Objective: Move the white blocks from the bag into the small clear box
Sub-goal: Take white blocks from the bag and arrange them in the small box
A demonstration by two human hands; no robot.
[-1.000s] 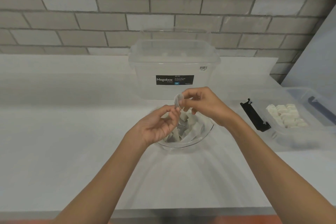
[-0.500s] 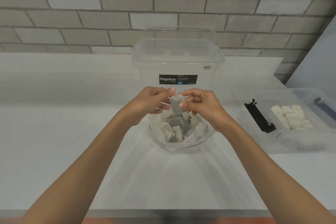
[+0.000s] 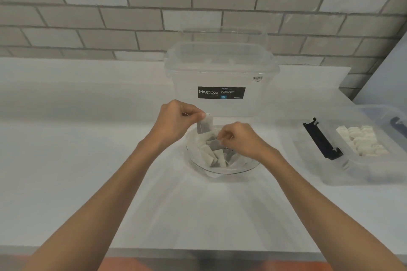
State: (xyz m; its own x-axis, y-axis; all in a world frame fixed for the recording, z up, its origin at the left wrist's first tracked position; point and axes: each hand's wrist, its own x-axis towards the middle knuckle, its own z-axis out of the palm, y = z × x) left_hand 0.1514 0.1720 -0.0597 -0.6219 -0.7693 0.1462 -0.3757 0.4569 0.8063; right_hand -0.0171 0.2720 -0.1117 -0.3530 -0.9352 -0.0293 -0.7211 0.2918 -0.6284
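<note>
The left hand [image 3: 174, 121] pinches the top edge of a grey packet [image 3: 205, 126] between thumb and forefinger, other fingers curled, the packet hanging just below the fingertips over the round clear bowl [image 3: 222, 172]. The right hand [image 3: 242, 141], lower and just right of those fingers, pinches a second packet [image 3: 214, 145] among the pile in the bowl. The white blocks [image 3: 361, 139] lie well right of both hands' fingers, inside the small clear box [image 3: 363, 171] beside a black latch [image 3: 322, 138]; a Megabox tub [image 3: 220, 68] stands just beyond the fingers
</note>
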